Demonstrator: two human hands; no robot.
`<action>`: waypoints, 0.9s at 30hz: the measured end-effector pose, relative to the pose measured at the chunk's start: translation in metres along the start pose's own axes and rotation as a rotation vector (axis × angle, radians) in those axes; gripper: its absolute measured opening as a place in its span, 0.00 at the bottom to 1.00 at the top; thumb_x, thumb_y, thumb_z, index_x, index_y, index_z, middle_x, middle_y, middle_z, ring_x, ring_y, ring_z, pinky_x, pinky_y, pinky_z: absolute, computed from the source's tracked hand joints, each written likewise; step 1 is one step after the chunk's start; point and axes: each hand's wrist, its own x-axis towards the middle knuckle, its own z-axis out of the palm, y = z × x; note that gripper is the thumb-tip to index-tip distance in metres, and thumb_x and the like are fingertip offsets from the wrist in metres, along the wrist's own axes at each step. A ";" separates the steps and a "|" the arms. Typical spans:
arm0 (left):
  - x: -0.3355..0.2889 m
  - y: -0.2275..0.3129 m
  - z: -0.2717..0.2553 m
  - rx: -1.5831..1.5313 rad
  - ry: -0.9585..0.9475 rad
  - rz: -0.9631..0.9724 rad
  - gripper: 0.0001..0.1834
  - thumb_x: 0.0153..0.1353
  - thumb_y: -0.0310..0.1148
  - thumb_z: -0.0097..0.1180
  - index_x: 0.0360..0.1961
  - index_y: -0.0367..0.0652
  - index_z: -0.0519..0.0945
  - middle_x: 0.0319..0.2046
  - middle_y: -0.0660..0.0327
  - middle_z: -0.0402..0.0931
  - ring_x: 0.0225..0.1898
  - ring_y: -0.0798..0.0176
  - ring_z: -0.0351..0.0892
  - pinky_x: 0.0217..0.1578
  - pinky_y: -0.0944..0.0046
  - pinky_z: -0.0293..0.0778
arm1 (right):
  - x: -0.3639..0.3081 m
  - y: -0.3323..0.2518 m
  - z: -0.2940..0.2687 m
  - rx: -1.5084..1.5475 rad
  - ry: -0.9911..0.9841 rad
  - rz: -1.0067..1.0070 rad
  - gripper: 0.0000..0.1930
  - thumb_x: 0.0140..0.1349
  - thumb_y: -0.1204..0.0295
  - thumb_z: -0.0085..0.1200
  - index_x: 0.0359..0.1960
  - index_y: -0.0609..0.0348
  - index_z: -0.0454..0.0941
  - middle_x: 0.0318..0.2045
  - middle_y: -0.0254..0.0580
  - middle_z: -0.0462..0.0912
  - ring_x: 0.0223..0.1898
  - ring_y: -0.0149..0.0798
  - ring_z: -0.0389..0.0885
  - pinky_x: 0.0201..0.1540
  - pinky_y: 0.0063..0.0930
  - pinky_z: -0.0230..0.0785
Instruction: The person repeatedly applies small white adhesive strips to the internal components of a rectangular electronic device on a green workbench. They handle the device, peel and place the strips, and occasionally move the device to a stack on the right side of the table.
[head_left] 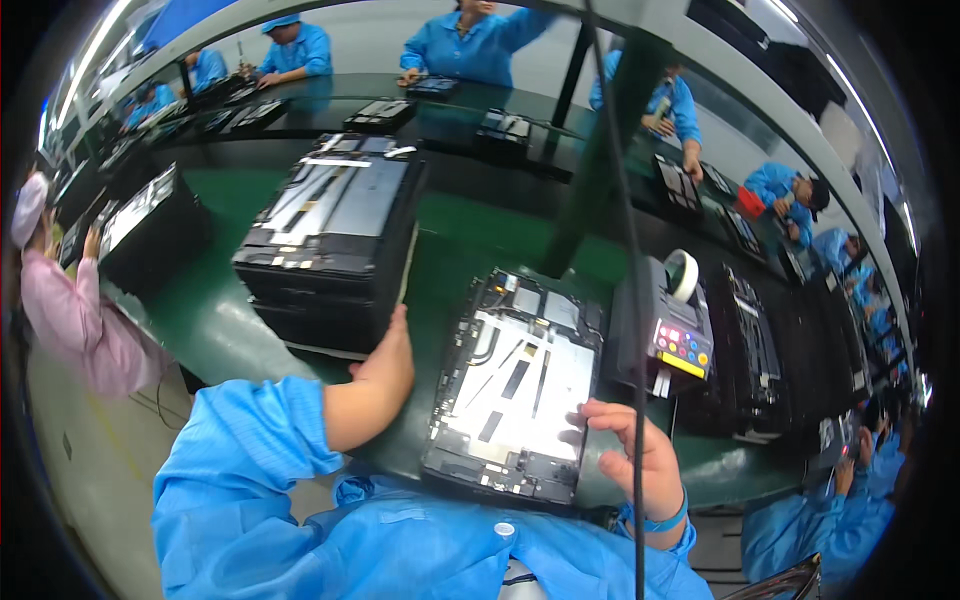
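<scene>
At the left of my bench stands a tall stack of opened tablets [335,215], silver battery plates and circuit boards bare on its top one. My left hand [385,375] grips the stack's near right corner low down, thumb at the front and fingers along the side, partly hidden. Directly before me lies another opened tablet [520,385], its black frame around bright silver plates with dark strips. My right hand [640,455] is at this tablet's right edge, fingers apart and fingertips over the rim, holding nothing.
A grey tape dispenser [665,325] with coloured buttons stands right of the tablet; black trays [755,350] lie beyond it. A green post [600,160] and a dark cable [632,250] cross the view. Another stack [150,225] stands far left, near a pink-clad person [75,310]. Blue-clad co-workers [465,50] sit opposite.
</scene>
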 end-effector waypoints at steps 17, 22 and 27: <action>0.081 -0.037 -0.002 -0.231 0.079 -0.458 0.25 0.65 0.38 0.41 0.60 0.39 0.72 0.68 0.47 0.55 0.71 0.43 0.46 0.66 0.39 0.39 | -0.008 0.036 -0.013 0.106 0.146 -0.012 0.13 0.55 0.75 0.57 0.42 0.62 0.78 0.49 0.46 0.79 0.56 0.43 0.73 0.59 0.35 0.61; 0.093 -0.060 0.035 -0.393 -0.135 -0.440 0.26 0.69 0.40 0.35 0.68 0.49 0.62 0.73 0.66 0.41 0.74 0.52 0.30 0.68 0.41 0.25 | -0.002 0.038 -0.012 0.083 0.110 -0.003 0.13 0.54 0.74 0.57 0.42 0.63 0.78 0.49 0.46 0.78 0.55 0.43 0.73 0.59 0.34 0.61; 0.088 -0.065 0.079 -0.357 -0.105 -0.442 0.27 0.69 0.40 0.34 0.68 0.46 0.61 0.73 0.64 0.42 0.74 0.53 0.29 0.69 0.44 0.27 | -0.002 0.045 -0.012 0.147 0.200 0.056 0.14 0.54 0.72 0.59 0.41 0.65 0.78 0.47 0.49 0.77 0.53 0.42 0.73 0.59 0.34 0.60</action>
